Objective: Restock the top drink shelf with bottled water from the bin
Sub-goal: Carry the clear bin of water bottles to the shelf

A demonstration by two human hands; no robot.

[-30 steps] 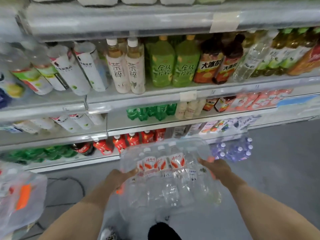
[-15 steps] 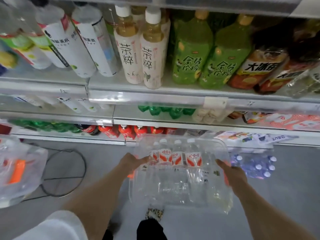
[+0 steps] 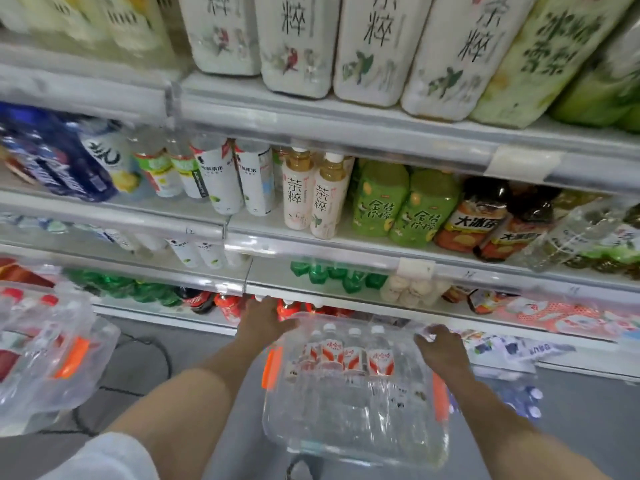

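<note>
I hold a clear plastic bin (image 3: pixel 353 434) in front of me, above the floor. Inside it stand several water bottles (image 3: pixel 346 355) with red-and-white labels and white caps. My left hand (image 3: pixel 265 322) grips the bin's far left rim. My right hand (image 3: pixel 441 348) grips its far right rim. Orange handles show on both sides of the bin. The highest shelf in view (image 3: pixel 346 129) carries large white and green tea bottles.
Shelves of bottled drinks fill the view ahead, tilted by my head pose. A second clear bin (image 3: pixel 52 355) with red-capped bottles sits at the left. A shrink-wrapped pack of blue-capped bottles (image 3: pixel 519 396) lies on the grey floor at the right.
My view has tilted up and closer to the shelves, bringing a higher shelf into sight. Both hands still carry the bin, and their grip has shifted toward its far rim.
</note>
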